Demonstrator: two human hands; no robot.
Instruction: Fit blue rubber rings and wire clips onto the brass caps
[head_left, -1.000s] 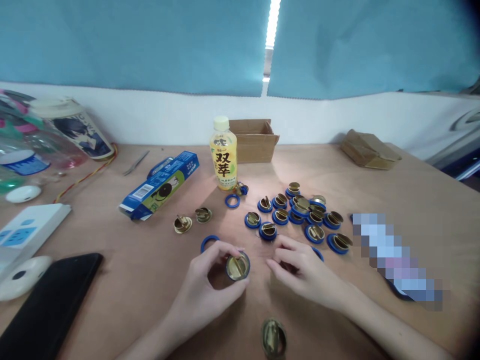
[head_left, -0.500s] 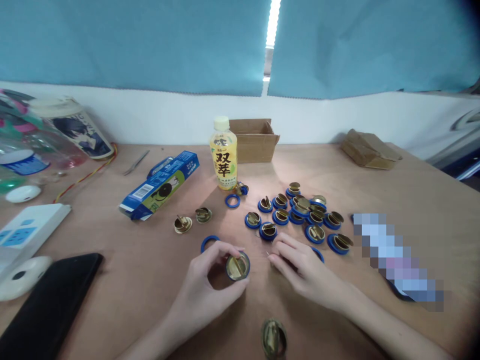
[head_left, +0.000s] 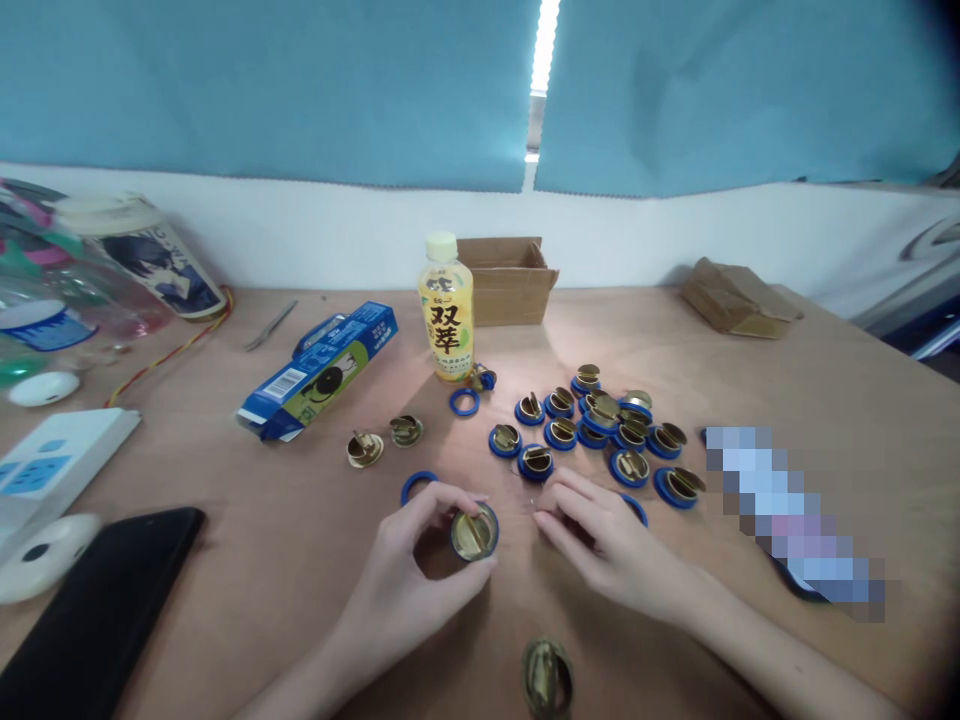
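Note:
My left hand point(head_left: 405, 575) holds a round brass fitting with a blue ring around it point(head_left: 475, 531), pinched between thumb and fingers just above the wooden table point(head_left: 247, 520). My right hand point(head_left: 611, 545) rests on the table to its right, fingertips pinched together; whether something small is between them I cannot tell. A loose blue ring point(head_left: 415, 486) lies just left of my left fingers. Several ringed brass fittings point(head_left: 600, 430) are heaped beyond my right hand. Two bare brass fittings point(head_left: 382, 440) lie further left, and one more point(head_left: 548, 676) sits near the front edge.
A yellow drink bottle point(head_left: 445, 320) stands mid-table before an open cardboard box point(head_left: 506, 280). A blue carton point(head_left: 319, 370), tweezers point(head_left: 271, 325), a black phone point(head_left: 97, 610), white devices point(head_left: 52, 470) and plastic bottles point(head_left: 82, 275) fill the left. A flat cardboard piece point(head_left: 739, 298) lies far right.
My right fingertips have drawn together slightly; my left hand stays still with the ringed fitting.

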